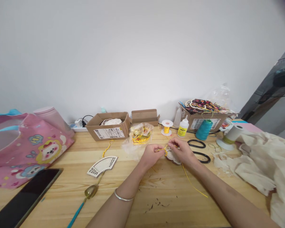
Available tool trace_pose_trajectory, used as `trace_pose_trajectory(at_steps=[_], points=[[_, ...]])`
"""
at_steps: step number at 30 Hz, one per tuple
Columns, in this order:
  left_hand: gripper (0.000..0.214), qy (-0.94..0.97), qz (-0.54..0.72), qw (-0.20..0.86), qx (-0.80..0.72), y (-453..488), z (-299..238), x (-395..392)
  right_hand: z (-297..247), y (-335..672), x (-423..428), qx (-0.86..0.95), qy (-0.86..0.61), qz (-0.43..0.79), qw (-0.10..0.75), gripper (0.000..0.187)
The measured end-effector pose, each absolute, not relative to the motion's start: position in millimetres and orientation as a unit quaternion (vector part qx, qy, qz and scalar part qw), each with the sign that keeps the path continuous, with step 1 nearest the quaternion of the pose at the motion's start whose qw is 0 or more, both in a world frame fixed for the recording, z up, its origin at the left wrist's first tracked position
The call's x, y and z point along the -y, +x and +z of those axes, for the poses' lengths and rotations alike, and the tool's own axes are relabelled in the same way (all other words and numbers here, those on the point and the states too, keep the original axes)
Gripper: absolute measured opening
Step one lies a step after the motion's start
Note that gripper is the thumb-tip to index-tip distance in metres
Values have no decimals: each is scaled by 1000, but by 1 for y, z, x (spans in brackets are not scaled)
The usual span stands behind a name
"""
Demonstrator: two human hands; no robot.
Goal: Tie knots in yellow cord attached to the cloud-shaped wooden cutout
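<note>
Between the fingers of my left hand (154, 155) runs a thin yellow cord (186, 173), pinched near a knotted loop. My right hand (180, 150) pinches the same cord just to the right, and its loose end trails over the table toward me. Below my right fingers lies a pale wooden piece with a scalloped edge (173, 156), partly hidden by that hand. Black-handled scissors (201, 157) rest right of my right hand, their blades out of sight. A fan-shaped wooden piece (103, 166) with a yellow braided cord lies off to the left.
Behind my hands stand a cord spool (167, 128), a glue bottle (183, 127) and a teal thread cone (204, 129). Cardboard boxes (108, 130) line the wall. A spoon (91, 192), a phone (26, 198) and a pink bag (30, 152) are left; cream cloth (263, 158) lies right.
</note>
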State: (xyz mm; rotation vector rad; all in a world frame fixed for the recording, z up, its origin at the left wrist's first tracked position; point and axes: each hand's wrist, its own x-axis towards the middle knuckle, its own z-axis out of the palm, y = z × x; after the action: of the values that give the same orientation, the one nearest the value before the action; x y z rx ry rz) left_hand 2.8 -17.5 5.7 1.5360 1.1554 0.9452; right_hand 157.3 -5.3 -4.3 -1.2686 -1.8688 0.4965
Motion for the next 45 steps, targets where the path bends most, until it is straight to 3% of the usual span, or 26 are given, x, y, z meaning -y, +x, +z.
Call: trace_pose_trajectory(at_steps=[11, 16, 45], points=[[20, 636, 375, 472, -483, 3, 5, 17, -2, 155, 8, 737, -492, 222, 408, 17], [22, 647, 384, 455, -476, 2, 5, 16, 0, 151, 11, 746, -481, 255, 383, 28], [23, 596, 418, 515, -452, 4, 6, 17, 7, 152, 11, 707, -491, 333, 385, 20]])
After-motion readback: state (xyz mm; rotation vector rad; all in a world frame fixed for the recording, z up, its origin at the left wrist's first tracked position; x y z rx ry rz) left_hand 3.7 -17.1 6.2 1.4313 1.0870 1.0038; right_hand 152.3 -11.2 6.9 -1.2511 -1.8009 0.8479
